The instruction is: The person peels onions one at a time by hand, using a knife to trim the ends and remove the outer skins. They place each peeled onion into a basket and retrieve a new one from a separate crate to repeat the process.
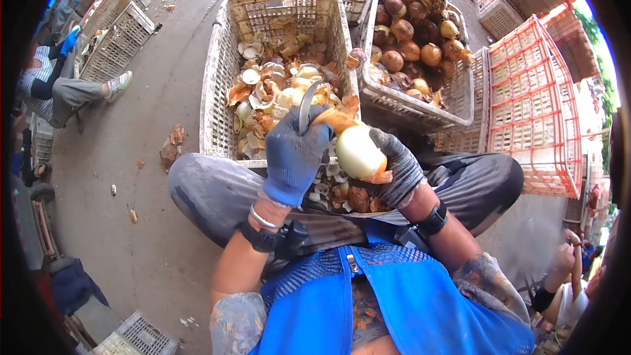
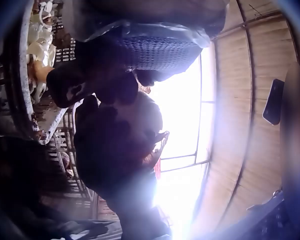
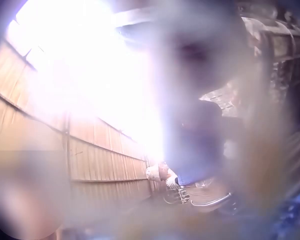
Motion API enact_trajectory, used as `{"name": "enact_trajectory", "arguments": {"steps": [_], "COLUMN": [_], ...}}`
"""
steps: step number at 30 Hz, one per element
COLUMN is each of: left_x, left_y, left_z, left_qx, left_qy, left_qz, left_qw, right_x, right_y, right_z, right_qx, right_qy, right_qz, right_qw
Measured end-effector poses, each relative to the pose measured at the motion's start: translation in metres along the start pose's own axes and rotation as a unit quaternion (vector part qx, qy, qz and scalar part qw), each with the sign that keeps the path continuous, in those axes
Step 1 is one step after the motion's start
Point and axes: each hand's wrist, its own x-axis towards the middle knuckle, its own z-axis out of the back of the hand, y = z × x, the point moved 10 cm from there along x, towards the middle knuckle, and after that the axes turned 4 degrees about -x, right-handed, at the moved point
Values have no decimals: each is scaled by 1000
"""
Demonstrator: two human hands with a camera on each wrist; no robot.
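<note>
My left hand, in a blue knit glove, grips a small knife with a curved blade pointing up and away. A strip of brown onion skin stretches from that hand to a pale, mostly peeled onion. My right hand, in a dark grey glove, holds this onion from its right side; some brown skin still clings to its lower end. Both hands are above my lap, at the near edge of a crate of peelings. In the left wrist view the onion shows backlit; the right wrist view is badly blurred.
Peelings fill much of the crate ahead. Right of it stands a crate of unpeeled onions. A crate wrapped in red netting is farther right. More scraps lie between my knees. Another person sits at left.
</note>
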Motion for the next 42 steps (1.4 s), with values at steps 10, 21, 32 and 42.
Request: {"name": "enact_trajectory", "arguments": {"steps": [10,21,32,42], "left_x": [19,-37,-45,-57], "left_y": [27,-1,-47,-38], "left_z": [-9,-47,-47,-49], "left_qx": [-8,-206,271,411], "left_qy": [119,156,128,144], "left_qz": [78,132,-209,-206], "left_qw": [990,957,931,876], "right_x": [-8,-29,-26,-31], "right_y": [28,46,39,47], "right_z": [-17,-29,28,7], "right_qx": [-99,-103,-10,-172], "right_qy": [87,98,37,27], "right_qz": [39,73,79,143], "right_qw": [991,987,996,974]}}
